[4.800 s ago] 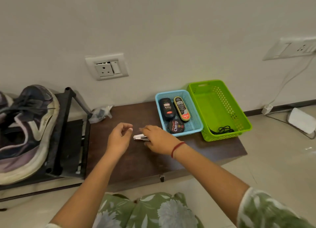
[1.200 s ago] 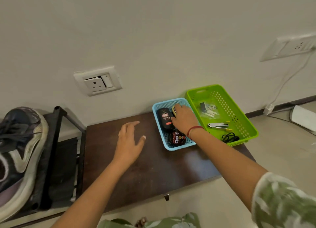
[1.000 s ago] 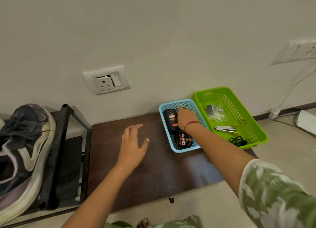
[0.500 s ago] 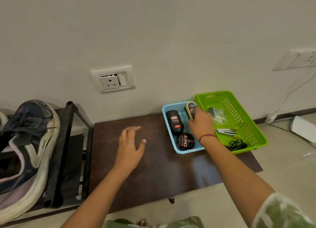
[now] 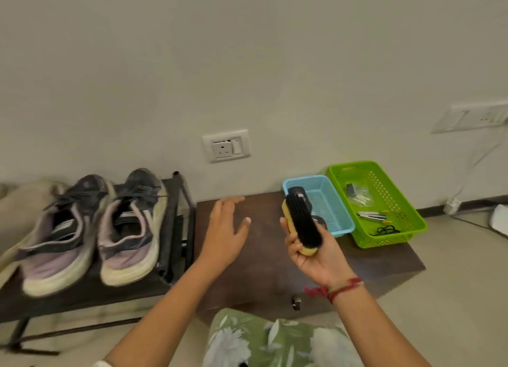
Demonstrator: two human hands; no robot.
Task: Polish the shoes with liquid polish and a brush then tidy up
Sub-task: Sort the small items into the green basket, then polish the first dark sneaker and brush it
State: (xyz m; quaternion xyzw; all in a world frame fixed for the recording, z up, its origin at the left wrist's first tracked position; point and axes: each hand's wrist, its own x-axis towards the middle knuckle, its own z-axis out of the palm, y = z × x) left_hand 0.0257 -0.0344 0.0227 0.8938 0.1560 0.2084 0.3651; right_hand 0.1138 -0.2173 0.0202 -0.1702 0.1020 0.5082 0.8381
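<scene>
My right hand [image 5: 316,254] grips a shoe brush [image 5: 302,223] with a yellow back and black bristles, held above the dark wooden board [image 5: 264,259] with the bristles facing up. My left hand [image 5: 225,229] hovers over the board with its fingers spread and holds nothing. A pair of worn dark sneakers [image 5: 90,226] with pale soles sits on a black rack [image 5: 176,229] at the left. Behind the brush, the blue basket [image 5: 330,201] holds a black polish bottle [image 5: 298,194] and a round polish tin [image 5: 320,221], both partly hidden.
A green basket [image 5: 395,201] to the right of the blue one holds a nail clipper, a small bag and a black cord. A wall socket [image 5: 226,148] is above the board. White cables and an adapter lie on the floor at the far right.
My right hand lifted the brush out of the blue basket and brought it toward me over the board. The view swung left, so both sneakers now show. My left hand stayed hovering.
</scene>
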